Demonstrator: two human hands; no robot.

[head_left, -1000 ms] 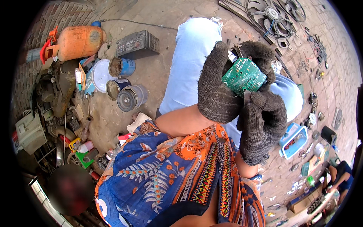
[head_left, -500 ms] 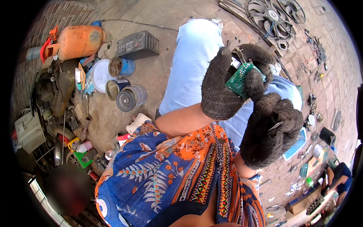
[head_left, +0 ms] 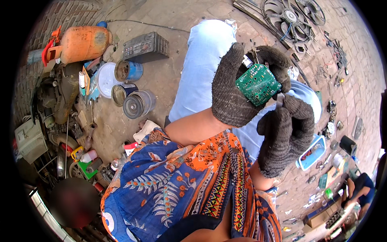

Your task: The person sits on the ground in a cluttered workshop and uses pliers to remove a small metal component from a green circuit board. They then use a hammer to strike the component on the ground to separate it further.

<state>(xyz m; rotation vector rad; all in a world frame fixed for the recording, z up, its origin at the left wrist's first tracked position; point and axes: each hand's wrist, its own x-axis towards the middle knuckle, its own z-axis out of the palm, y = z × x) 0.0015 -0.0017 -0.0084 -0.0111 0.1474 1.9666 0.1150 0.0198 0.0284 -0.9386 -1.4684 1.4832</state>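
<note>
Head view: the left hand, in a dark knitted glove, is clamped on a green circuit board, its thumb along the left edge and its fingers behind the far side. The board sits above the gap between the person's knees, soldered face up. The right hand, gloved alike, pinches a small grey piece between thumb and forefinger, just beside the board's lower right corner; whether the piece touches the board I cannot tell.

The step in hand looks like close work at that corner; going on would call for a steady left grip and a small, controlled right-hand movement.

Around the hands lie the light-blue trouser legs and a patterned orange-and-blue cloth. Farther out are a light-blue tub on the right, open cans and a black battery on the left, an orange gas cylinder beyond them, and a fan at upper right.
</note>
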